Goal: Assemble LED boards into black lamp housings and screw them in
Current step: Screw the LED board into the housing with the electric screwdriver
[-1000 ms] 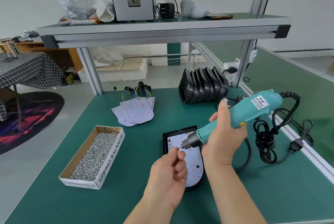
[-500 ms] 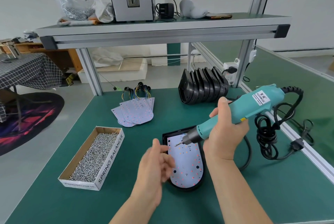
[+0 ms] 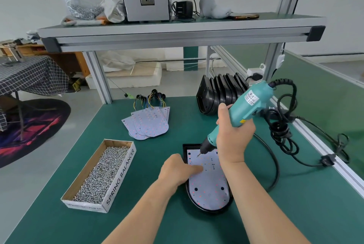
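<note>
One LED board [image 3: 208, 182] already sits in a black housing [image 3: 189, 146] on the worktop [image 3: 49, 224], straight in front of the person. The left hand [image 3: 177, 168] grasps nothing: its grip is slack, with a finger pressing the board's left edge. The right hand [image 3: 234, 139] has its grip wrapped tight round the teal screwdriver [image 3: 248, 109], whose bit is poised at the board's top-left corner. The lower holes look unfilled, so I'd judge screwing has barely begun. Loose boards [image 3: 149, 123] and stacked housings [image 3: 218, 96] wait behind, and a box of screws [image 3: 120, 178] stands to the left.
</note>
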A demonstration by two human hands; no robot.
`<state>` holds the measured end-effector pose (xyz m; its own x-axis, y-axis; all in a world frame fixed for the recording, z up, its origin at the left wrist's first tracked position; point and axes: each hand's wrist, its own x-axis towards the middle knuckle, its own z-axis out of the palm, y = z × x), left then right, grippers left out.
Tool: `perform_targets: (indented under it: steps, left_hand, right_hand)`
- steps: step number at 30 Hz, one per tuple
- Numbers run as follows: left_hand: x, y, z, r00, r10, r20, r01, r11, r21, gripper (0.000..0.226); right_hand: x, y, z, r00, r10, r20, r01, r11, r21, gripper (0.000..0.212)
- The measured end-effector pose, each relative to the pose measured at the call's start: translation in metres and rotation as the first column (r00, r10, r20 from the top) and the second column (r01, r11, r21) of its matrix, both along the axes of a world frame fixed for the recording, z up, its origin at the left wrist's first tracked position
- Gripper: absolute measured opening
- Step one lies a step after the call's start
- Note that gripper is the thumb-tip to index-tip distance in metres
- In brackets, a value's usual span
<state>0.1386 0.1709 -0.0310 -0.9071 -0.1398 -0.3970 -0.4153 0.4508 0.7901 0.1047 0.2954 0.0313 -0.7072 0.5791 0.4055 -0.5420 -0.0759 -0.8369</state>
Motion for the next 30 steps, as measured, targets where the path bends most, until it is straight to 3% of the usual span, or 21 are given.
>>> perform_targets:
  steps: [3,10,30]
  left_hand:
    - [0.000,0.002,-0.005,1.000,-0.015,0.018,0.012,0.985,0.174,0.035]
    - [-0.006,-0.001,-0.015,0.998,0.039,0.040,-0.048,0.957,0.285,0.036]
    - [-0.007,0.000,-0.018,0.999,0.048,0.024,-0.053,0.961,0.271,0.033]
  right_hand:
    - [-0.011,-0.004,-0.005,1.000,0.005,-0.001,-0.005,0.998,0.066,0.024]
    - [-0.025,-0.020,-0.012,0.999,0.033,0.011,-0.034,0.995,0.096,0.029]
    - [-0.024,-0.028,-0.019,0.997,0.071,0.028,-0.075,0.971,0.226,0.042]
